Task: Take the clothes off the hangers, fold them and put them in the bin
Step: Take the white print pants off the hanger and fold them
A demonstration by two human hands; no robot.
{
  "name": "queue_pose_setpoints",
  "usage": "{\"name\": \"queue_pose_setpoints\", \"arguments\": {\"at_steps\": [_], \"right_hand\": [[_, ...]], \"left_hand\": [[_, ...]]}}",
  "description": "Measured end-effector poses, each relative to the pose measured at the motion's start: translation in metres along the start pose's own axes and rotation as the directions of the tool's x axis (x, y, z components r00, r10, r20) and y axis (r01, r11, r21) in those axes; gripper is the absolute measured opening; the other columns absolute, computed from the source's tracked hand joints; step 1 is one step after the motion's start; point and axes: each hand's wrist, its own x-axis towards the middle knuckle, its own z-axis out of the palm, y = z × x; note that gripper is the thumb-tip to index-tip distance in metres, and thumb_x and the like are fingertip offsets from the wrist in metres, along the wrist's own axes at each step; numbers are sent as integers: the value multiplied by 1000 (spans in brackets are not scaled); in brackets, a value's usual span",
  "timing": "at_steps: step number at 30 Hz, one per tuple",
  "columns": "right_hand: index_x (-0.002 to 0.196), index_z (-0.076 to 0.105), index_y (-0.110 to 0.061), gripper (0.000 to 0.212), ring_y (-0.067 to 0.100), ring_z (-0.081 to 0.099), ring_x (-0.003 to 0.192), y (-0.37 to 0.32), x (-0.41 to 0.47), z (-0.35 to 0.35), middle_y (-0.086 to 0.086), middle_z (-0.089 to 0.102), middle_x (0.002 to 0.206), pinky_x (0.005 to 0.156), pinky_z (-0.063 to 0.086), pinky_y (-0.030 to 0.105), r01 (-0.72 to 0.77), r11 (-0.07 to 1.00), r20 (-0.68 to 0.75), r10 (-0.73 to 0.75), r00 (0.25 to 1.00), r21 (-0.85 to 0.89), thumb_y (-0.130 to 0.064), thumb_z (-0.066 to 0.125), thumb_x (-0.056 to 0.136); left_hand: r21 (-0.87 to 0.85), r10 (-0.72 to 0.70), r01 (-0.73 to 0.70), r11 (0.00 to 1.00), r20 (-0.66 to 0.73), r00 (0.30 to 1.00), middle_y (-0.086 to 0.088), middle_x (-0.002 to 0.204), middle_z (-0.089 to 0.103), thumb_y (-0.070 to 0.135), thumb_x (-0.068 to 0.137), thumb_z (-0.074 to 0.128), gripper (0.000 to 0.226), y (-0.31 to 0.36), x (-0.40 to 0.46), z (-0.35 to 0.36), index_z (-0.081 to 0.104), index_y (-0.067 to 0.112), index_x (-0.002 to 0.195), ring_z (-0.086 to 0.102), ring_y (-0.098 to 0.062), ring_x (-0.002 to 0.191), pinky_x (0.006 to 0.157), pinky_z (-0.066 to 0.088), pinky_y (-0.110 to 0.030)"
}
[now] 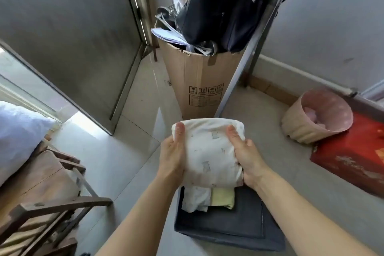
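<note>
A folded white garment (pixel 209 151) with small grey prints is held between both hands above the far end of a dark grey fabric bin (pixel 239 228) on the floor. My left hand (pixel 173 151) grips its left side, thumb on top. My right hand (pixel 243 151) grips its right side, thumb on top too. Inside the bin lie a folded white printed piece (pixel 196 198) and a folded pale yellow piece (pixel 223 197), side by side at the far end.
A tall cardboard box (pixel 197 81) stuffed with dark bags (pixel 218 10) stands ahead, beside a metal rack pole (pixel 249 52). A pink basket (pixel 318 118) and red box (pixel 353 156) sit right. A wooden chair (pixel 41 193) and pillow (pixel 18 135) are left.
</note>
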Motion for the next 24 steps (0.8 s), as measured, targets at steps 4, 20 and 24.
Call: {"name": "queue_pose_setpoints", "arguments": {"at_steps": [4, 20, 24], "right_hand": [[111, 66, -9, 50, 26, 73, 91, 70, 48, -36, 10, 76, 99, 78, 58, 39, -141, 984, 41, 137, 990, 111, -52, 59, 88], [114, 65, -8, 28, 33, 72, 93, 354, 180, -123, 14, 75, 99, 83, 57, 50, -448, 887, -99, 458, 883, 113, -27, 64, 93], [116, 65, -12, 34, 33, 70, 96, 385, 222, -147, 11, 75, 104, 86, 55, 55, -429, 891, -172, 451, 876, 151, -34, 67, 90]], "left_hand": [[13, -118, 118, 993, 96, 988, 4, 96, 76, 54, 87, 65, 31, -89, 26, 2, 70, 29, 104, 73, -20, 89, 81, 60, -46], [133, -455, 445, 886, 53, 889, -4, 109, 65, 12, 93, 55, 46, -387, 105, 33, 41, 45, 122, 68, -25, 90, 58, 55, -30], [188, -391, 371, 910, 86, 916, -3, 100, 65, 5, 97, 47, 26, -419, 135, 61, 65, 23, 100, 60, -15, 76, 50, 48, -21]]}}
